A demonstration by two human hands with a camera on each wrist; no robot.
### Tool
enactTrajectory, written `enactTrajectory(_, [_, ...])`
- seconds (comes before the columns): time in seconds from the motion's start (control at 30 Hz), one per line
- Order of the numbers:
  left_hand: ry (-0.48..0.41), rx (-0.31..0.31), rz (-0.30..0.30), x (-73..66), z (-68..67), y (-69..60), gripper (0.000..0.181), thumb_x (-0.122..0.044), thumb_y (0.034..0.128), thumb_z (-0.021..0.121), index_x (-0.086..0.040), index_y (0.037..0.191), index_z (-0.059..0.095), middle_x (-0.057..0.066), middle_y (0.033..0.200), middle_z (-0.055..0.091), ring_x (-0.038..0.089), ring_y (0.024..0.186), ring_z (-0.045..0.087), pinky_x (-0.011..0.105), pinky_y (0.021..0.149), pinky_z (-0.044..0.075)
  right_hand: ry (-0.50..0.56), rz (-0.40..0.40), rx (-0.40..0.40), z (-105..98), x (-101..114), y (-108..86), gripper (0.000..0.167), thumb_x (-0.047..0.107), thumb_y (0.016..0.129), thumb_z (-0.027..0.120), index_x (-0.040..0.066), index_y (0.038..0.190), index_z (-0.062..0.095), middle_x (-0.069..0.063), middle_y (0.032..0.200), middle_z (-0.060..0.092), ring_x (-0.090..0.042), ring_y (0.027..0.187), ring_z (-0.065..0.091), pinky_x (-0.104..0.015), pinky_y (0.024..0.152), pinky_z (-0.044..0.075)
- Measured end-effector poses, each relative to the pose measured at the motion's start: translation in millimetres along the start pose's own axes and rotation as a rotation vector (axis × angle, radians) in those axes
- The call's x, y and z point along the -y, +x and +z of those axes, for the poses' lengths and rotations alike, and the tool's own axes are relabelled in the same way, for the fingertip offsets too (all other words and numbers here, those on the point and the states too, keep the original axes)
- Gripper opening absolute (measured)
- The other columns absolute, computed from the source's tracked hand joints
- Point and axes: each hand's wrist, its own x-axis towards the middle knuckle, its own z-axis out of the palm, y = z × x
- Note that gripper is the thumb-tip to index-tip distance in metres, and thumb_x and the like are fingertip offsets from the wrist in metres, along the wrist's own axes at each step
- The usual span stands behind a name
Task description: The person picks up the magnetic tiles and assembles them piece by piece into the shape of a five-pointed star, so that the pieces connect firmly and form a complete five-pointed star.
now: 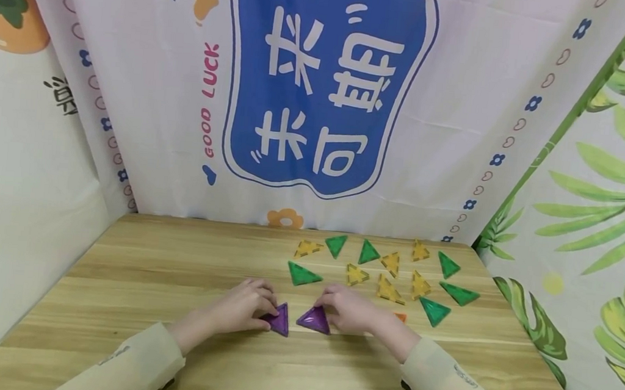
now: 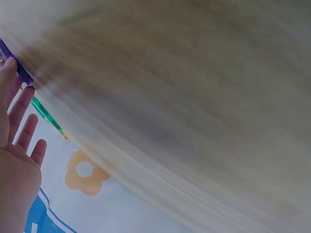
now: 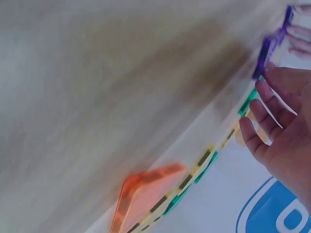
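Observation:
Two purple triangular magnetic tiles lie close together near the middle of the wooden table, a narrow gap between them in the head view. My left hand (image 1: 245,306) pinches the left purple tile (image 1: 282,321) between thumb and finger; the left wrist view shows the other fingers held loosely away from that tile (image 2: 24,75). On the other side, my right hand (image 1: 350,310) pinches the right purple tile (image 1: 315,321) at its right side. In the right wrist view this tile (image 3: 262,58) stands at the thumb and index fingertip.
Several green triangle tiles (image 1: 435,312) and yellow ones (image 1: 420,286) are scattered over the table's back right. An orange tile (image 1: 401,317) lies partly hidden behind the right forearm. A printed curtain (image 1: 175,184) hangs along the back edge of the table (image 1: 176,251).

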Motion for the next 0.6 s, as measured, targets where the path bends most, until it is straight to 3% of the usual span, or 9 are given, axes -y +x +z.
enactTrajectory(0.1, [-0.022,0.003,0.004,1.5,-0.1,-0.8,0.028,-0.036,0.0795,0.074,-0.017,0.1,0.074,-0.002,0.108,0.068,0.023,0.114,0.053,0.047,0.102,0.038,0.014,0.007,0.014,-2.6,-4.0,-2.9,0.034,0.02,0.08,0.075,0.013,0.113,0.068,0.002,0.106,0.06,-0.015,0.102,0.056,-0.032,0.093,0.047])
enactTrajectory(0.3, [-0.05,-0.026,0.042,6.0,2.7,-1.6,0.024,-0.029,0.0795,0.074,-0.016,0.1,0.074,0.0,0.113,0.068,0.024,0.114,0.053,0.048,0.1,0.039,-0.007,0.059,-0.01,3.6,-3.3,-5.3,0.042,0.039,0.076,0.077,0.016,0.11,0.068,0.006,0.106,0.059,-0.013,0.101,0.055,-0.032,0.091,0.048])
enactTrajectory(0.6, [-0.049,0.003,-0.009,4.4,3.9,-1.5,0.025,-0.032,0.0815,0.072,-0.017,0.102,0.073,-0.001,0.116,0.067,0.023,0.118,0.051,0.048,0.105,0.035,-0.062,0.122,-0.11,12.2,9.1,0.2,0.039,0.046,0.073,0.077,0.016,0.097,0.07,0.008,0.092,0.059,-0.008,0.085,0.055,-0.026,0.079,0.05])
